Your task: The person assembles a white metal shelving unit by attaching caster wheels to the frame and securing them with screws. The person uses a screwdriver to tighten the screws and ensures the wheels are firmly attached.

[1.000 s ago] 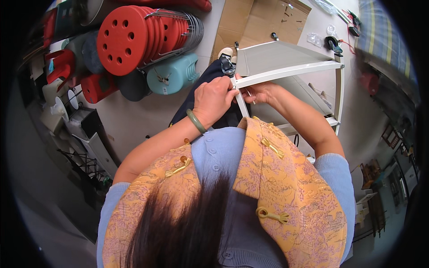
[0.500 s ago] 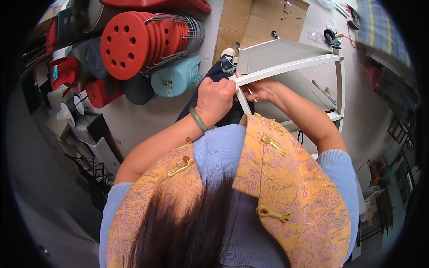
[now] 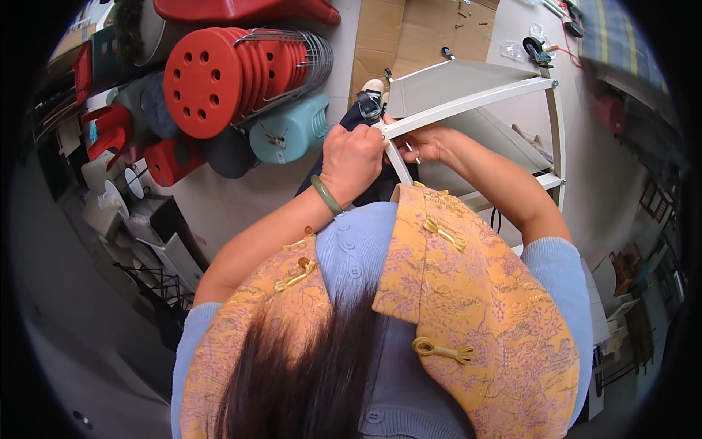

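A white metal frame (image 3: 475,106) with grey panels and small black caster wheels lies tipped in front of me. My left hand (image 3: 352,162), with a green bangle at the wrist, is a closed fist against the frame's near left corner. Its fingertips are curled out of sight, so what they pinch is hidden. On the other side of that corner post, my right hand (image 3: 424,142) has its fingers closed round a thin shiny metal rod (image 3: 412,148). Part of this hand is behind the frame. A caster wheel (image 3: 370,108) sits just beyond my left hand.
Stacked red stools (image 3: 201,84) with metal legs lie at the left, beside light-blue stools (image 3: 281,135). Flattened cardboard (image 3: 424,29) with several screws is on the floor ahead. Plastic bags (image 3: 514,50) and a striped cloth (image 3: 629,58) are at the far right.
The view has shifted slightly. Both hands stay at the same frame corner, and the metal rod in my right hand sits at a slightly different angle.
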A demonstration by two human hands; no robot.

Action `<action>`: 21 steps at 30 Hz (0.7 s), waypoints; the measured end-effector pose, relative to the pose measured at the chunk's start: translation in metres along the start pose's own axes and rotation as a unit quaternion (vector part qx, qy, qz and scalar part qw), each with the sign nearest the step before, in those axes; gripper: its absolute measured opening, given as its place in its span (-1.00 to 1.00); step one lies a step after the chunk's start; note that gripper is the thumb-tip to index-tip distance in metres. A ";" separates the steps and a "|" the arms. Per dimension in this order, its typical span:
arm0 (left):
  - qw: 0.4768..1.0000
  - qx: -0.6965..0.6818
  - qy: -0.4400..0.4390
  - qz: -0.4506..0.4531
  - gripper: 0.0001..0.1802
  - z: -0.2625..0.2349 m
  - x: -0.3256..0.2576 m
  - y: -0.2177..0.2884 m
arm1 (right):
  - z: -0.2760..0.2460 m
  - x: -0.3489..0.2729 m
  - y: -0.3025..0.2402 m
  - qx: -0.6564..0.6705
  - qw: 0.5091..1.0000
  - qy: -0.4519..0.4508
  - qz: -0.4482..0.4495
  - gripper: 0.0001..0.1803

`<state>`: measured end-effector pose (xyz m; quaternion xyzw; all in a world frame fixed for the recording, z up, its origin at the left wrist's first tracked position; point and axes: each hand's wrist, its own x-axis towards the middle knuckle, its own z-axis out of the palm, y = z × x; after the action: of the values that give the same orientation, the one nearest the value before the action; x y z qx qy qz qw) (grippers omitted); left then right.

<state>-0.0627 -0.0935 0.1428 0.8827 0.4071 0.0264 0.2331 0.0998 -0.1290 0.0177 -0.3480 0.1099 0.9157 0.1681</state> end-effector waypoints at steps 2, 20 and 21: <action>1.000 0.000 0.000 0.003 -0.82 0.000 0.000 0.002 | -0.003 0.002 0.000 0.001 1.000 -0.006 0.003 -0.55; 0.998 0.047 -0.045 -0.002 -0.80 -0.003 0.005 -0.002 | 0.002 0.001 0.005 0.024 0.999 0.021 -0.039 -0.58; 0.998 0.046 -0.042 -0.006 -0.79 -0.006 0.005 -0.001 | 0.001 0.003 0.006 0.020 0.999 0.011 -0.039 -0.56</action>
<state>-0.0614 -0.0876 0.1469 0.8902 0.4034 -0.0310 0.2093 0.0951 -0.1338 0.0171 -0.3588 0.1167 0.9022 0.2092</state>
